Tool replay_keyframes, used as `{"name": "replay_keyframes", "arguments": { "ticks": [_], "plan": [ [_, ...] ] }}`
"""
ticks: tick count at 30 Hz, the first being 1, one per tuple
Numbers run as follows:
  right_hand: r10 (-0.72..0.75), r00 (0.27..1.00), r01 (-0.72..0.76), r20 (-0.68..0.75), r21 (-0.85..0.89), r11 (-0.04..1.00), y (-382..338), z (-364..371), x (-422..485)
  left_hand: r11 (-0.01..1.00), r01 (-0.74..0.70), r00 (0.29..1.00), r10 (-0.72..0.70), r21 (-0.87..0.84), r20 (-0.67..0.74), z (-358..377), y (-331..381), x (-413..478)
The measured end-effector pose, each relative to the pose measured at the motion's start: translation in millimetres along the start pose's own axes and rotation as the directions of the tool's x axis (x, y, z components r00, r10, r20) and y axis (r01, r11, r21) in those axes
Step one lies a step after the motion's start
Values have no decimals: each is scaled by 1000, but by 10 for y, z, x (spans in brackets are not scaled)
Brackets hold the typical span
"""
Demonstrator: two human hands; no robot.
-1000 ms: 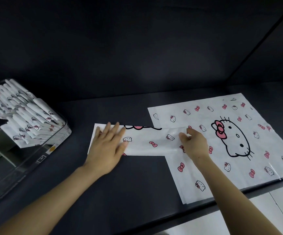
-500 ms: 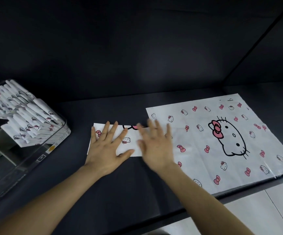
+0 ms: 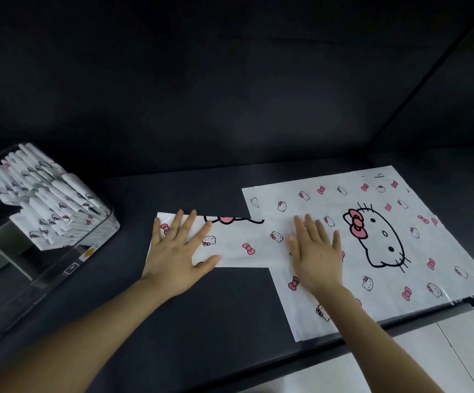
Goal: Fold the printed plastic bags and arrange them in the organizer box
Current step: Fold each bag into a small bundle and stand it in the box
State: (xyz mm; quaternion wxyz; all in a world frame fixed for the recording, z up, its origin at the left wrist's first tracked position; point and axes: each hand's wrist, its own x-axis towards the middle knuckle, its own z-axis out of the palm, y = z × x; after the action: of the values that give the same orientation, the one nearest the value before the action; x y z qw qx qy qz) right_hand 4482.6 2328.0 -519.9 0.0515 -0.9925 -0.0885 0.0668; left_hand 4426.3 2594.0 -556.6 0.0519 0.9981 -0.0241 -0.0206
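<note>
Printed plastic bag (image 3: pixel 238 242), folded into a strip, lies mid-frame, its right end overlapping the flat bag stack (image 3: pixel 343 199), which reaches the dark tabletop's (image 3: pixel 216 321) near edge at lower right. Open surface lies below the strip. Left hand (image 3: pixel 177 251) and right hand (image 3: pixel 316 253) press down, fingers spread flat. At left, a clear organizer box (image 3: pixel 60 268) holds rows of folded bags (image 3: pixel 45 205).

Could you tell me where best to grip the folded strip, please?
Probably its near edge, from the front: the strip lies flat, the left hand pins one end, the right hand the other, and that edge lies on bare table.
</note>
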Motion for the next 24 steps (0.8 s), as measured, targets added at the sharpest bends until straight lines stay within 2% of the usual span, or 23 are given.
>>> {"name": "replay_keyframes", "arguments": {
  "ticks": [2, 3, 6, 8, 10, 13, 18, 22, 24],
  "plan": [
    [-12, 985, 26, -172, 77, 997, -11, -52, 84, 1000, -8, 1000, 8, 8, 2, 1, 8, -7],
    [-26, 977, 48, -214, 100, 994, 16, -46, 141, 1000, -10, 1000, 10, 12, 1, -10, 9, -2],
    [20, 1000, -21, 7, 196, 980, 47, -171, 274, 1000, -12, 1000, 12, 6, 12, 8, -6, 8],
    [42, 989, -72, 141, 216, 974, 103, -259, 363, 999, -36, 999, 36, -1, -7, 21, -26, 14],
    [18, 976, -62, 215, 201, 978, 120, -332, 412, 997, -71, 997, 71, -3, -9, 17, -65, 31],
    [-16, 964, -23, 264, 143, 990, 91, -380, 451, 992, -123, 992, 123, 9, 2, 4, -110, 44],
    [-12, 953, -72, 302, 266, 961, -33, -390, 358, 986, -168, 986, 168, 5, 17, -12, -147, 77],
    [-8, 939, -70, 343, 214, 974, -61, -484, 283, 976, -219, 974, 219, 1, 52, -53, -241, 148],
    [2, 935, -136, 354, 352, 926, -42, -501, 211, 965, -263, 962, 262, 12, 78, -98, -325, 217]
  ]
}}
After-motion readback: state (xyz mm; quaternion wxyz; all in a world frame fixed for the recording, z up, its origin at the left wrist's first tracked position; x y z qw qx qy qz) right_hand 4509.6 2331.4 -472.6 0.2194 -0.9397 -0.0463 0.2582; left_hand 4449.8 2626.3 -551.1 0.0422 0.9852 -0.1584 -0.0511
